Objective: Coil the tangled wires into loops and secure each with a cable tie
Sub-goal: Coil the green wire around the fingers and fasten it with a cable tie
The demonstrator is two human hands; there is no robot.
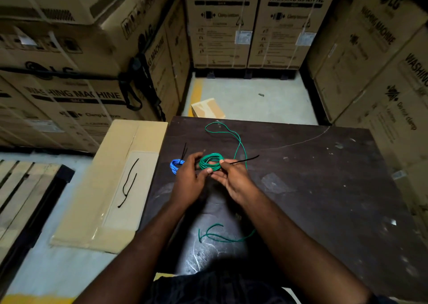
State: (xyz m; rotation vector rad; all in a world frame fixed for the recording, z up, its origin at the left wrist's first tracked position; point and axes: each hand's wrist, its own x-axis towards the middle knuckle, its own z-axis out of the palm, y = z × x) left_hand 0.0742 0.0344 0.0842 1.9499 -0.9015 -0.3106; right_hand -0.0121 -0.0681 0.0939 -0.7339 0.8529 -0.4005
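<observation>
Nearest the person, between the forearms, a loose end of green wire (216, 235) lies on the dark worktop (301, 187). Left hand (187, 183): thumb and fingers curled round the near edge of the green coil (212, 162), holding it just above the worktop. Right hand (234, 181): palm up, thumb and forefinger pinching a black cable tie (245, 160) at the coil's right edge, its tail pointing away to the right. Just beyond the left hand lies a blue coil (177, 164), touching the worktop. Left of the left hand, spare ties (128, 183) rest on a flat cardboard box (111, 211). Beyond both hands, uncoiled green wire curves across the worktop; stacked washing-machine cartons (222, 25) stand farthest off.
</observation>
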